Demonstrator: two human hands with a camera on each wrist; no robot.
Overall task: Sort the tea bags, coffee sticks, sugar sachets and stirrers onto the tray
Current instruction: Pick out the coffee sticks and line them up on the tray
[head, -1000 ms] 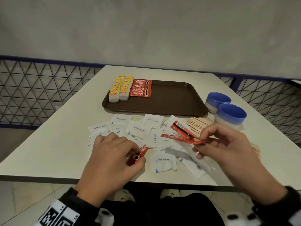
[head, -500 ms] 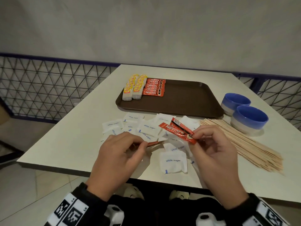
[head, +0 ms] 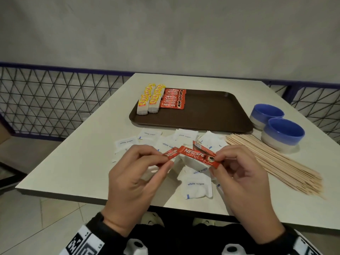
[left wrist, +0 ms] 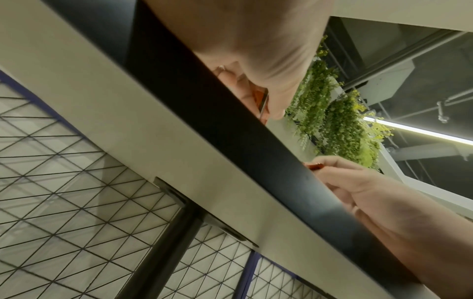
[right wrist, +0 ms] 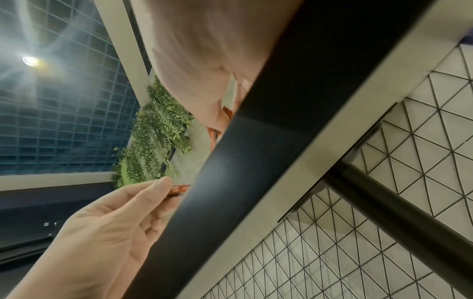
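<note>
Far left on the brown tray [head: 211, 116], two rows of yellow-labelled tea bags [head: 150, 100] are seen, with a stack of red Nescafe coffee sticks [head: 173, 98] touching their right side. The rest of the tray floor is bare.

On the white counter [head: 73, 162], near the tray's front edge, white sugar sachets [head: 196, 186] are scattered, partly hidden by the hands.

The left hand [head: 132, 181] is held above the sachets; its grip is pinched, thumb against fingertips, on a single red coffee stick [head: 170, 153]. In the left wrist view only a sliver of red is seen between the fingers.

Just to the right, the right hand [head: 242, 181] is held at the same height. Its grip is clamped on two coffee sticks [head: 198, 156] by their right ends, the front one reading "Nescafe Classic". The two hands' sticks nearly meet at their tips; whether they touch cannot be told.

Further right, a fan of wooden stirrers [head: 272, 161] lies on the counter. Beyond them, two blue bowls [head: 283, 133] stand side by side, just right of the tray.
</note>
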